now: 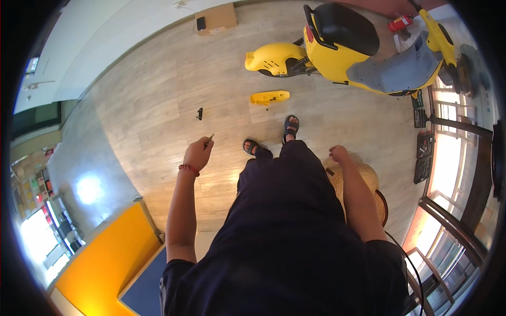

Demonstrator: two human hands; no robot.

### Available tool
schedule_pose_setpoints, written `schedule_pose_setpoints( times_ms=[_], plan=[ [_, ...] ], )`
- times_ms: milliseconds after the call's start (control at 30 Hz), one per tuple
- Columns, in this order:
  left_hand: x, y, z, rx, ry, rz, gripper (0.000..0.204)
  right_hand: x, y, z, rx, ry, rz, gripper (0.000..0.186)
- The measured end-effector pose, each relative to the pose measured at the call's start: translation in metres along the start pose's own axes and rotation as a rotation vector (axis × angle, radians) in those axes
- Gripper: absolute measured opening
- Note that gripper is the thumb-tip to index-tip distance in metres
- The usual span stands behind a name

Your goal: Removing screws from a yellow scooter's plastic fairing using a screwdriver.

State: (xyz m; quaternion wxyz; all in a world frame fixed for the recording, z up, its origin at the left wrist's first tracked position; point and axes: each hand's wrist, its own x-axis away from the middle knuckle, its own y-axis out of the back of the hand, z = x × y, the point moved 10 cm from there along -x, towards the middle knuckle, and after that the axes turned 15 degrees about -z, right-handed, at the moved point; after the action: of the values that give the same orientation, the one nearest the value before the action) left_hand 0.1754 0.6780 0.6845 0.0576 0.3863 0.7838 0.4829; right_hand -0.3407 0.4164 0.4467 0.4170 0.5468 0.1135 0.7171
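Observation:
My left hand is closed on a small slim dark object, too small to tell what it is, pointing up and to the right. My right hand hangs beside my thigh with curled fingers, above a woven straw seat; whether it holds anything is hard to see. On the wooden floor past my feet lie a yellow plastic panel and a small black part. A yellow scooter with a black seat stands beyond them, side-on.
A cardboard piece lies by the back wall. A red extinguisher is behind the scooter. Black tool cases lie by the windows at right. An orange partition stands at lower left, and a dark cable runs down at lower right.

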Motion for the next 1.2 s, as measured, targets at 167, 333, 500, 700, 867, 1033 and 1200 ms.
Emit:
schedule_pose_setpoints(
  times_ms=[167, 333, 500, 700, 867, 1033, 1200],
  plan=[
    [0.027, -0.045, 0.018, -0.078, 0.048, 0.120, 0.030, 0.030, -0.025, 0.031, 0.077, 0.061, 0.075, 0.032],
    [0.083, -0.099, 0.028, -0.018, 0.201, 0.165, 0.032, 0.047, -0.066, 0.066, 0.376, 0.294, 0.315, 0.050],
    [0.128, -0.119, 0.029, 0.041, 0.352, 0.160, 0.030, 0.052, -0.072, 0.073, 0.525, 0.300, 0.372, 0.054],
    [0.126, -0.123, 0.042, 0.007, 0.404, 0.141, 0.034, 0.057, -0.071, 0.083, 0.645, 0.373, 0.291, 0.045],
    [0.108, -0.131, 0.046, -0.079, 0.157, 0.326, 0.035, 0.058, -0.089, 0.081, 0.550, 0.396, 0.302, 0.043],
    [0.079, -0.118, 0.093, -0.193, 0.006, 0.470, 0.040, 0.097, -0.125, 0.081, 0.427, 0.349, 0.282, 0.041],
    [0.061, -0.103, 0.140, -0.207, -0.088, 0.531, 0.033, 0.172, -0.151, 0.100, 0.248, 0.319, 0.309, 0.039]
  ],
)
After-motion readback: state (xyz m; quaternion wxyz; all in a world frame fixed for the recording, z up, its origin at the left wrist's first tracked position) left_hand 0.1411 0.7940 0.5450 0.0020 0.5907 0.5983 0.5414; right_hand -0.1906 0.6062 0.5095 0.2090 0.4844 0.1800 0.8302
